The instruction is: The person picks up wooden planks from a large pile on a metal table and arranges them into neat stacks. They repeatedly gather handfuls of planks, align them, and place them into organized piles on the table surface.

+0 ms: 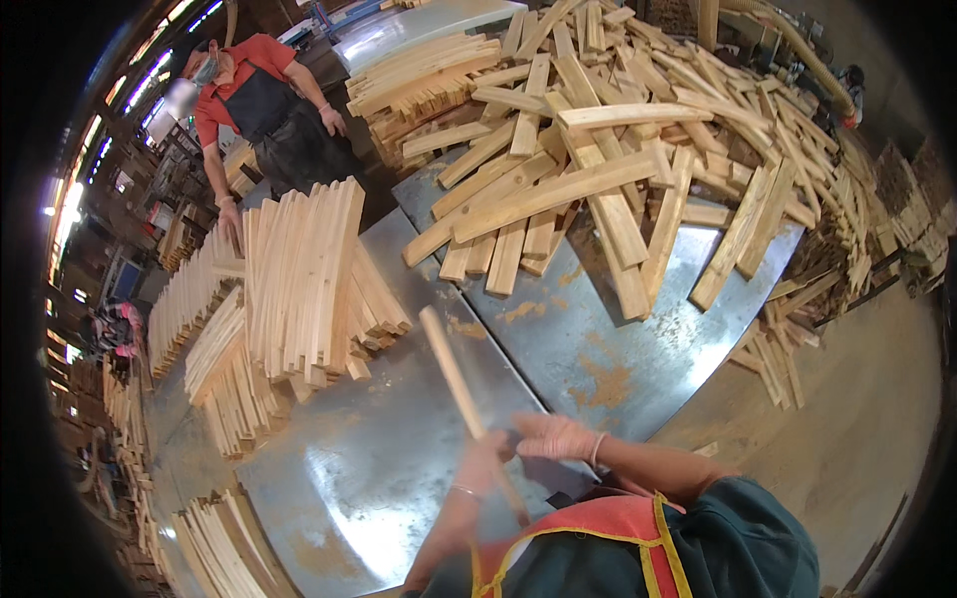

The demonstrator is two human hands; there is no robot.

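A narrow wooden strip (452, 369) slants over the metal table in front of me, its lower end close to my apron. My left hand (482, 462), blurred by motion, is closed around the strip. Just to its right is my right hand (558, 437), with its fingers bent toward the left one. A small dark thing shows between the two hands; I cannot make out what it is. Both hands appear to wear thin, clear gloves.
A large jumbled heap of wooden strips (618, 130) covers the far right of the table (399, 439). Stacked strips (299, 279) stand at left, and more (234, 543) at lower left. Sawdust (603, 384) lies on the metal. Across the table stands a masked co-worker (274, 115), one hand by the stacks.
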